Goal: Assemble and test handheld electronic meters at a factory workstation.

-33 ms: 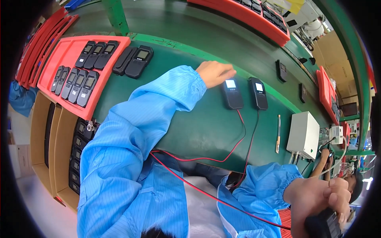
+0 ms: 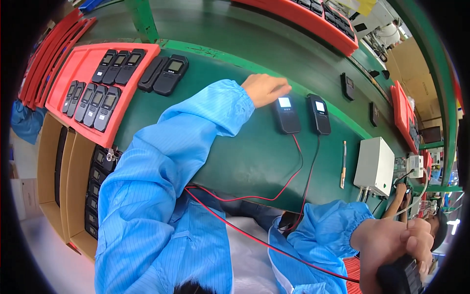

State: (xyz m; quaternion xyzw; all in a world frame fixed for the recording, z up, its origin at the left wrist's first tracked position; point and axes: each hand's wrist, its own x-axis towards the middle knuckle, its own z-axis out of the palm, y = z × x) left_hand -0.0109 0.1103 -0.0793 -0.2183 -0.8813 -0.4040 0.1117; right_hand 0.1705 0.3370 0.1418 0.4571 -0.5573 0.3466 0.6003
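My left hand [image 2: 264,90] is at the far end of a black handheld device [image 2: 288,119] with a lit screen. Its fingers are bent and close together; whether they grip the device's end cannot be made out. Beside this device, to the right, lies a second black handheld device [image 2: 319,115], its screen lit too. A red-and-black cable [image 2: 264,197] leaves the first one's near end, and a dark cable [image 2: 309,181] the second's. At the lower right, my right hand [image 2: 391,245] is closed around a black ribbed object [image 2: 404,277], partly cut off by the picture's rim.
On the left a red tray [image 2: 58,105] holds several black devices; two more [image 2: 170,74] lie beside it. Cardboard boxes [image 2: 76,181] with devices stand below. A pen [image 2: 343,164] and a white box [image 2: 374,164] are to the right. Past the green edge runs a belt [image 2: 313,63] with red trays.
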